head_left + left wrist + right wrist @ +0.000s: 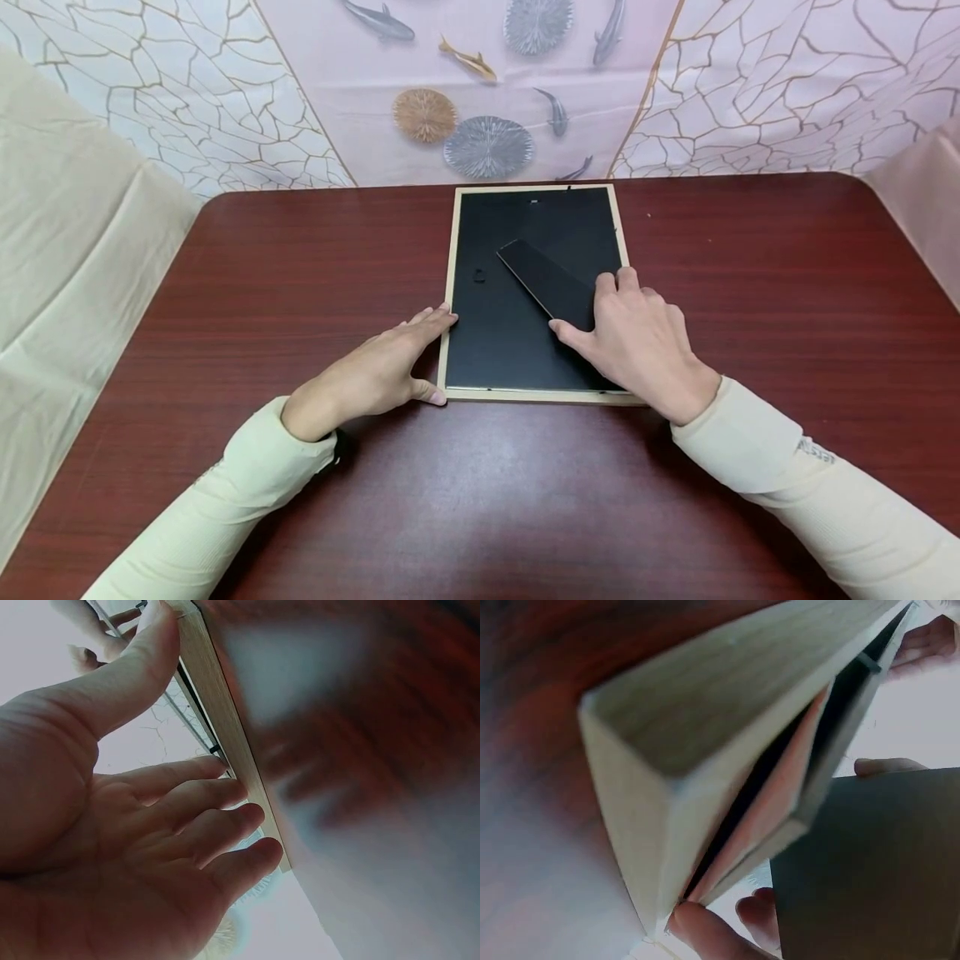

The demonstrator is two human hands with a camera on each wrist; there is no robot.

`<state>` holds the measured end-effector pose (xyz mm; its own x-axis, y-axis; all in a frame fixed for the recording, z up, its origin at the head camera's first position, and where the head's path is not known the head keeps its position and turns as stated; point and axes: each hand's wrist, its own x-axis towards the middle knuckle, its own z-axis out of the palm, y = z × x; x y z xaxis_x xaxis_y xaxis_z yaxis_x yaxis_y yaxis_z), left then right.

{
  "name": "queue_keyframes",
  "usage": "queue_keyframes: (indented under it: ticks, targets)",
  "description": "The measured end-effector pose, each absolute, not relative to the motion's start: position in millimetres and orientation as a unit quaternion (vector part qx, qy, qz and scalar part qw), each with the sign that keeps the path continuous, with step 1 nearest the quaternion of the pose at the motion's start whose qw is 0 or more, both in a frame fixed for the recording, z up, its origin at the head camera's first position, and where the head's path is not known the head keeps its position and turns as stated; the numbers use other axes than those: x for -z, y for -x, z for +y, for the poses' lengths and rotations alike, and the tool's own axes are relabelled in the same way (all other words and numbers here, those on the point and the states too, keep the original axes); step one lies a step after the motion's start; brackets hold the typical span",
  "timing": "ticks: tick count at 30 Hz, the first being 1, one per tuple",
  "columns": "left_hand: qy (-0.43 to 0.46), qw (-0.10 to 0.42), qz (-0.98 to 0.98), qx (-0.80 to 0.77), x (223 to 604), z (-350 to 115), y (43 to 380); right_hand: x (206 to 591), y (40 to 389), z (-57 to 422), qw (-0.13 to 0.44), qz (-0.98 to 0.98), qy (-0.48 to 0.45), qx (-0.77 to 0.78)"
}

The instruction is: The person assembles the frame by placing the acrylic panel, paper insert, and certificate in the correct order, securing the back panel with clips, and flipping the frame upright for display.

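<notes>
A picture frame (542, 397) with a light wood border lies face down on the table, its black backing board (517, 350) facing up. Aslant on the backing is a black easel stand (547, 279). My right hand (645, 333) spans the stand, thumb along its left edge and fingertips at the frame's right border. In the right wrist view, a fingertip touches the frame's side near a corner, where a pinkish layer (769, 802) shows beneath the board. My left hand (375, 371) lies along the left border, fingers extended over it, thumb at the near-left corner.
The dark red-brown wooden table (300, 250) extends on both sides of the frame. Behind it hangs a patterned cloth (360, 100) with fish and round motifs. A pale cloth (60, 250) drapes along the left side.
</notes>
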<state>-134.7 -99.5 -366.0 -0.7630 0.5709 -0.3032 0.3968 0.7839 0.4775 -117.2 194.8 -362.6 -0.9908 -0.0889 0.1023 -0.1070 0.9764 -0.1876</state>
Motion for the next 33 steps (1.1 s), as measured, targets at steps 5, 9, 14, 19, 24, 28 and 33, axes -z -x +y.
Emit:
queue_keyframes:
  ticks: [5,9,14,19,24,28,33]
  targets:
    - [-0.259,0.218,0.917,-0.209,366.7,-99.8,133.9,360.9,117.9,194.1,0.052,-0.992,-0.047,-0.103]
    - [-0.258,0.214,0.918,-0.214,367.3,-100.0,133.5,357.5,118.7,194.1,0.045,-0.991,-0.043,-0.116]
    - [-0.258,0.215,0.917,-0.213,367.0,-99.7,133.5,351.6,120.3,194.8,0.033,-0.99,-0.041,-0.129]
    - [-0.26,0.214,0.917,-0.212,366.4,-100.7,133.0,350.1,121.3,194.3,0.029,-0.989,-0.041,-0.137]
    - [-0.259,0.216,0.918,-0.21,366.9,-102.5,132.8,351.9,122.6,195.1,0.019,-0.991,-0.042,-0.127]
    - [-0.27,0.218,0.916,-0.204,367.8,-102.0,134.1,352.5,123.4,197.6,0.003,-0.993,-0.035,-0.115]
    - [-0.276,0.223,0.915,-0.191,365.7,-101.6,135.5,352.3,125.4,197.0,0.015,-0.992,-0.042,-0.117]
